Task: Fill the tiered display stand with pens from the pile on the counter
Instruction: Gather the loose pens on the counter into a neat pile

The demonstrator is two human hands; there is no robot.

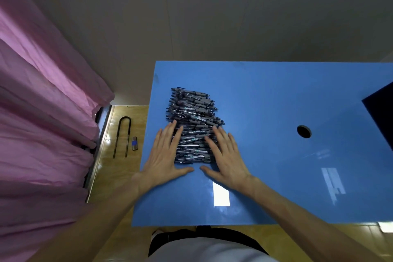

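Flat and spread, your left hand (164,153) and right hand (225,153) press on the two near flanks of the pen pile (194,125), fingers straight, nothing pinched; the pile lies left of centre on the blue counter (265,95), stacked in rough rows, too many pens to count. Task looks unstarted: no pen lifted, and the only possible stand is one dark object (380,117) cut off at the right edge, can't tell. One round hole (304,131) in the counter, one U-shaped bar (122,136) on the floor.
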